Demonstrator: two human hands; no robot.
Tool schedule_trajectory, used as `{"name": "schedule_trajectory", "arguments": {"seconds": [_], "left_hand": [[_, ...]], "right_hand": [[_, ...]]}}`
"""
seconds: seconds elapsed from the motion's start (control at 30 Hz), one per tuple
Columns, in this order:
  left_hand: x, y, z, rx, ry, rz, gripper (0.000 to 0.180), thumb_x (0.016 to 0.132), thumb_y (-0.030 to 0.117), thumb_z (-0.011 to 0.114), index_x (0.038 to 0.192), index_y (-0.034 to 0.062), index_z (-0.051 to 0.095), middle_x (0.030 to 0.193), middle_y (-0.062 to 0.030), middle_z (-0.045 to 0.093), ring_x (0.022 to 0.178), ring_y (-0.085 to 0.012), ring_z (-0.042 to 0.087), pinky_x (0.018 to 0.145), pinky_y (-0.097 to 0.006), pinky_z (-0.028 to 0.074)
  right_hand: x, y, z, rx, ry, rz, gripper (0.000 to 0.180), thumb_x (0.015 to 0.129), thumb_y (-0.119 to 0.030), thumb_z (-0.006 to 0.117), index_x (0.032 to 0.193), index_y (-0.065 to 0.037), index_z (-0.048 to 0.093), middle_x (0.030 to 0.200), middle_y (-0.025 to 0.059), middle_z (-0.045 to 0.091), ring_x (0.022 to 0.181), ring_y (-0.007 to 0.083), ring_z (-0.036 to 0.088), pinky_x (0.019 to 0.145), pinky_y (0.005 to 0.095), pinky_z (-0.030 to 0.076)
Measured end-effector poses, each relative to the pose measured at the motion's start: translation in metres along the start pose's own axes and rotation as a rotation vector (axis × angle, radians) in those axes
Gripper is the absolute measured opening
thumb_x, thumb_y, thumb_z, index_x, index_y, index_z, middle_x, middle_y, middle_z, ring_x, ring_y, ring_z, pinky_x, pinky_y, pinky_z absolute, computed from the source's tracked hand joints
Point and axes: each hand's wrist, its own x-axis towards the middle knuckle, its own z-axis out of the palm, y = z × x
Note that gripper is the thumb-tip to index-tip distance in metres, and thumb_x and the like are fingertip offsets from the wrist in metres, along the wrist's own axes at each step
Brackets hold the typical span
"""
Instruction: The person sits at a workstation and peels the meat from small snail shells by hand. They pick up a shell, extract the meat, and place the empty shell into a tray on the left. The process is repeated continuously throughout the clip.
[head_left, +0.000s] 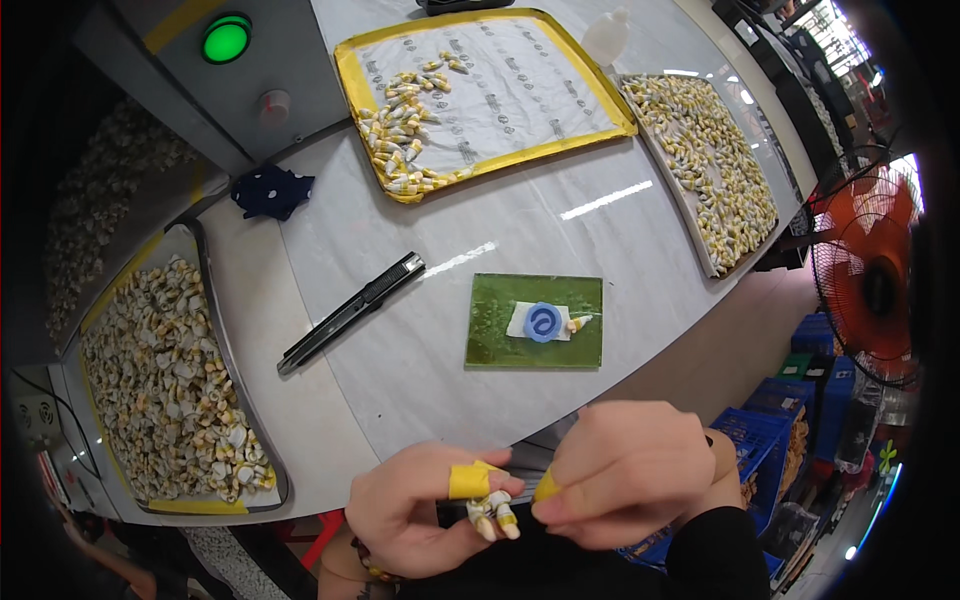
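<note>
My left hand (415,510) is below the table's front edge with yellow tape around its thumb. It pinches a few small white and yellow parts (493,514) between thumb and fingers. My right hand (625,470) is curled beside it, a yellow-taped fingertip touching the same parts. On the table ahead lies a green cutting mat (490,345) with a blue round piece (541,322) on a white slip and one small yellow-tipped part (578,323) beside it.
A black utility knife (350,312) lies left of the mat. A metal tray (215,300) at left is full of the small parts, another tray (690,205) at right too. A yellow-edged tray (352,85) holds a smaller pile. A white bottle (607,37), dark cloth (272,190), green lamp (226,40) and orange fan (868,275) surround.
</note>
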Motion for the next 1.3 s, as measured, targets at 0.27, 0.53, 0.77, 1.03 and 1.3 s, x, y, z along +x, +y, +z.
{"name": "schedule_trajectory", "arguments": {"seconds": [0.27,0.53,0.77,1.03,1.3], "left_hand": [[-0.003,-0.008,0.002,-0.525,-0.084,-0.204,0.026,0.079,0.000,0.072,0.101,-0.0087,0.063,0.094,-0.0164,0.067,0.081,-0.0180,0.066,0.075,-0.028,0.051],[0.000,-0.002,-0.007,-0.282,-0.248,-0.232,0.021,0.075,0.005,0.077,0.090,-0.0036,0.065,0.085,-0.0115,0.068,0.075,-0.0184,0.066,0.068,-0.025,0.049],[0.002,0.002,-0.008,-0.112,-0.268,-0.140,0.022,0.074,0.007,0.078,0.088,-0.0030,0.065,0.080,-0.0127,0.067,0.070,-0.0213,0.066,0.059,-0.026,0.049],[0.005,-0.002,-0.005,-0.145,-0.193,0.052,0.030,0.069,0.005,0.081,0.093,-0.0058,0.066,0.089,-0.0170,0.070,0.077,-0.0268,0.069,0.072,-0.034,0.056],[0.005,-0.005,-0.004,-0.172,-0.184,0.074,0.028,0.071,0.004,0.080,0.094,-0.0054,0.066,0.090,-0.0178,0.070,0.079,-0.0278,0.069,0.071,-0.034,0.056]], "right_hand": [[0.006,0.008,-0.008,0.195,-0.107,0.142,0.013,0.077,-0.007,0.073,0.089,-0.005,0.067,0.090,0.0080,0.054,0.078,0.0198,0.053,0.067,0.0272,0.042],[0.010,0.014,-0.008,0.181,-0.252,0.039,0.015,0.080,-0.015,0.074,0.088,-0.005,0.068,0.089,0.0064,0.053,0.077,0.0200,0.049,0.063,0.0287,0.041],[0.011,0.014,-0.006,0.173,-0.279,0.013,0.015,0.082,-0.016,0.072,0.087,-0.003,0.066,0.087,0.0062,0.051,0.078,0.0206,0.048,0.064,0.0290,0.041],[0.007,0.024,0.001,0.150,-0.169,-0.151,0.012,0.080,-0.010,0.072,0.088,-0.004,0.067,0.064,0.0011,0.043,0.041,0.0147,0.036,0.042,0.0304,0.024],[0.002,0.022,0.008,0.154,-0.041,-0.178,0.012,0.077,-0.003,0.072,0.088,-0.003,0.068,0.065,0.0020,0.047,0.040,0.0146,0.039,0.040,0.0296,0.024]]}}
